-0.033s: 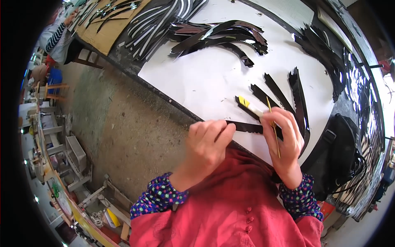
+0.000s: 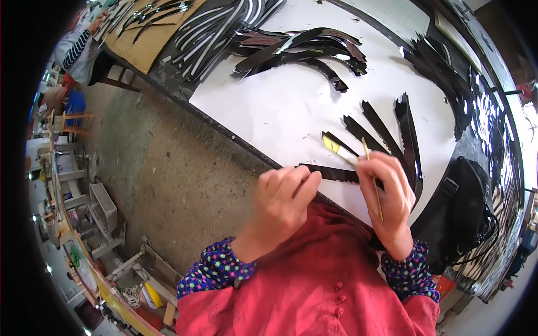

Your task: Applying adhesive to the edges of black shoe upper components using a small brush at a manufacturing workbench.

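My left hand [image 2: 284, 193] is closed, its fingertips at the left end of a dark, jagged-edged strip [image 2: 330, 172] by the table's near edge. In my right hand [image 2: 390, 185] is a small flat brush [image 2: 347, 157] with a yellow end and a white part. A thin yellowish stick [image 2: 366, 147] also runs through the fingers of that hand, its upper tip sticking out beyond them. The brush end lies over another dark strip [image 2: 343, 143]. Beyond it, several similar strips fan out, one of them a long strip [image 2: 408, 129]; their near ends are partly hidden behind my right hand.
White sheet [image 2: 246, 112] covers the table. Farther back lie a pile of dark strips [image 2: 302, 50] and a bundle of grey-white striped strips [image 2: 210, 36]. At right are more dark strips [image 2: 440, 73] and a black bag [image 2: 468, 207]. A person [image 2: 81, 53] works at far left.
The left end of the near strip shows a little farther past my left fingers. The brush and stick have tilted slightly in my right hand. Both hands stay nearly in place.
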Action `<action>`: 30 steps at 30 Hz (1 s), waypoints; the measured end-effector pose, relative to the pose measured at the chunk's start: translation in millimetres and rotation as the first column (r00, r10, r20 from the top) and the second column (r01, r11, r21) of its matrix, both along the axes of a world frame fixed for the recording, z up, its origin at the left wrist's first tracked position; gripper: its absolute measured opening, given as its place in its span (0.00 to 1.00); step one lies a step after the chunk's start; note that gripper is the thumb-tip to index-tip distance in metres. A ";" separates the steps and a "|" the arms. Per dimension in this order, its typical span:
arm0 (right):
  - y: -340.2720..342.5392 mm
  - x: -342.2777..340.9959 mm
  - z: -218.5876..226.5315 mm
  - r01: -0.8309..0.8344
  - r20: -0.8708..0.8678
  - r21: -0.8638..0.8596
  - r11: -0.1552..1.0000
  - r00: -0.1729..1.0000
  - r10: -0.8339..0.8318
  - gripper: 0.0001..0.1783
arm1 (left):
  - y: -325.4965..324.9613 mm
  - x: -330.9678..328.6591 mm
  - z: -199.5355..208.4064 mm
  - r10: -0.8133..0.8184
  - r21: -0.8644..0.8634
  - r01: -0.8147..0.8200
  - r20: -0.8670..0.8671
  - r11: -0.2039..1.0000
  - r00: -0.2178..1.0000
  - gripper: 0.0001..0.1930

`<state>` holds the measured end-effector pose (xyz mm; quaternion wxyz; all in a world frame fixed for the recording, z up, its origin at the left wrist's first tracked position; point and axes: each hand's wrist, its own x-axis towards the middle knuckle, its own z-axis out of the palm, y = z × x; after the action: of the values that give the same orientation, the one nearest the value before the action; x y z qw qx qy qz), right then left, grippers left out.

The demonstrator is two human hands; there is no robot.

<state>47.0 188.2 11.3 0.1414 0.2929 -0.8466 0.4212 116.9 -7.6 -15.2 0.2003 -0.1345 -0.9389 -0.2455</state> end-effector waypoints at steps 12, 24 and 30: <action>0.8 1.2 -8.3 -0.274 0.047 0.121 0.954 0.962 0.270 0.19 | 4.4 30.0 -14.8 0.118 -0.088 -0.118 -0.005 0.989 0.993 0.23; -5.3 -0.7 -4.2 -0.237 0.109 0.124 0.963 0.968 0.224 0.18 | 11.8 32.4 -18.7 0.182 -0.127 -0.181 -0.003 0.975 0.983 0.21; -7.9 -1.2 -3.8 -0.200 0.159 0.064 0.978 0.969 0.188 0.16 | 12.2 31.5 -16.3 0.197 -0.136 -0.194 0.009 0.972 0.980 0.21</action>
<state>45.8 180.2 7.6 0.0228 0.3464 -0.8383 0.4203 148.4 4.6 -31.5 0.2034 -0.0517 -0.9641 -0.1625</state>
